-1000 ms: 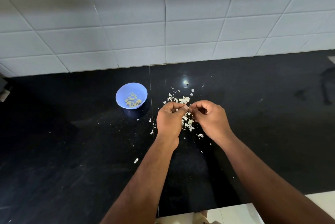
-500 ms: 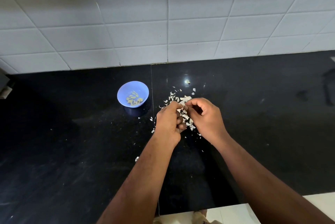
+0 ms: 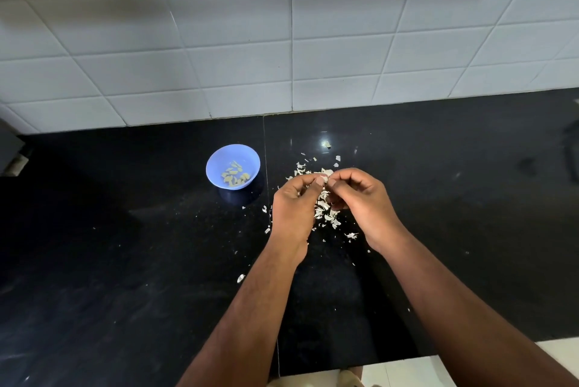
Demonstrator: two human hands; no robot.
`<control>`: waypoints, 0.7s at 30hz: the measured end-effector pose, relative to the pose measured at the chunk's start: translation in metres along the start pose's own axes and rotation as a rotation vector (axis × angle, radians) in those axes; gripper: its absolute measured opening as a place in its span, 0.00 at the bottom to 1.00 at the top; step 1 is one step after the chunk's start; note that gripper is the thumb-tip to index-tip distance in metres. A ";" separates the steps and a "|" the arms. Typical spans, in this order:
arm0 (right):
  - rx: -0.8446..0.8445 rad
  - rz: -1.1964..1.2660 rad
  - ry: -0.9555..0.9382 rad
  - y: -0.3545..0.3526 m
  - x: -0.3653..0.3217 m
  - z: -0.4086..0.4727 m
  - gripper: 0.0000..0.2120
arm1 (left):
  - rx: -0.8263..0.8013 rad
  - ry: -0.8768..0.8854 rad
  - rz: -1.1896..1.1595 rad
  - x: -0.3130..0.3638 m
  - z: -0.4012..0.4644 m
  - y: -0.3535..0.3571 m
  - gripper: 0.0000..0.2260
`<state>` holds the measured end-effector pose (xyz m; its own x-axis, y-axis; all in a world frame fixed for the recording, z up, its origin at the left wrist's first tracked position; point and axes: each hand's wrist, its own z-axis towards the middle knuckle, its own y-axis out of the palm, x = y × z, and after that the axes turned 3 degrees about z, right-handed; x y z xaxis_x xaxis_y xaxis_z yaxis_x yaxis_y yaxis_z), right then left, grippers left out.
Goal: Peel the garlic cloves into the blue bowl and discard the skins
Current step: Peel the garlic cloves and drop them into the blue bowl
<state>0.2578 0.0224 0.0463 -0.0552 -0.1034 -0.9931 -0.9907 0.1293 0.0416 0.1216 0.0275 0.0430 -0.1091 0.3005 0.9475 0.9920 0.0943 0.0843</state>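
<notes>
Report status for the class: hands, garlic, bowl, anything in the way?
Left hand and right hand both pinching one garlic clove. Peeled cloves in blue bowl. Skins scattered on counter; nothing blocking.

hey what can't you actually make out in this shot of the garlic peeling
- Garlic clove, head view: mostly hidden by the left hand and right hand fingers.
- Skins pile: partly covered by both hands.
- Peeled cloves in the blue bowl: too small to count.
</notes>
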 end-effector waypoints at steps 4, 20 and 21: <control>-0.032 0.062 0.076 0.000 -0.001 0.001 0.04 | 0.015 0.001 0.001 0.001 -0.001 -0.002 0.03; 0.011 -0.312 -0.123 0.005 -0.003 0.001 0.04 | 0.046 -0.149 -0.064 0.000 -0.003 -0.003 0.03; 0.038 -0.176 -0.081 0.007 -0.003 -0.001 0.03 | 0.047 -0.174 -0.120 0.001 -0.003 -0.002 0.03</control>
<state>0.2510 0.0227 0.0492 0.1299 -0.0483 -0.9903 -0.9788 0.1534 -0.1359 0.1194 0.0247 0.0447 -0.2393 0.4435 0.8637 0.9677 0.1818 0.1748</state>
